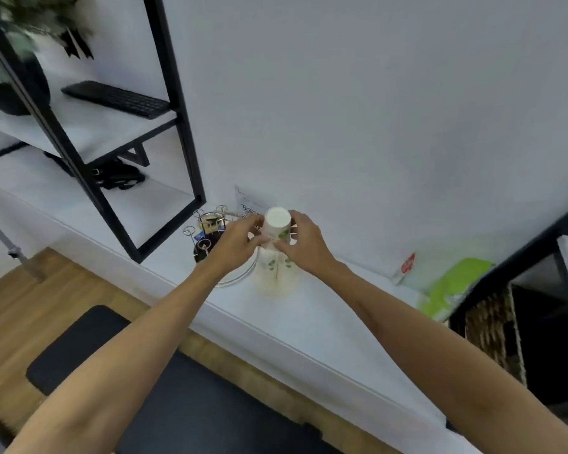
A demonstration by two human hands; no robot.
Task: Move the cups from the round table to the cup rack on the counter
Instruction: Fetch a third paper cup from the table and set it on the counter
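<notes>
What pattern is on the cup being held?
White cup with green leaf print, seen in the head view.

Both bare forearms reached forward and converged at the upturned paper cup, the landmark for this entry. Left hand sat on the cup's left side, back of hand up, fingers curled in and pinching the cup wall. Right hand sat on the cup's right side, thumb and fingers curled against the wall. Wrists were roughly level, the hands apart with the cup between them.
</notes>
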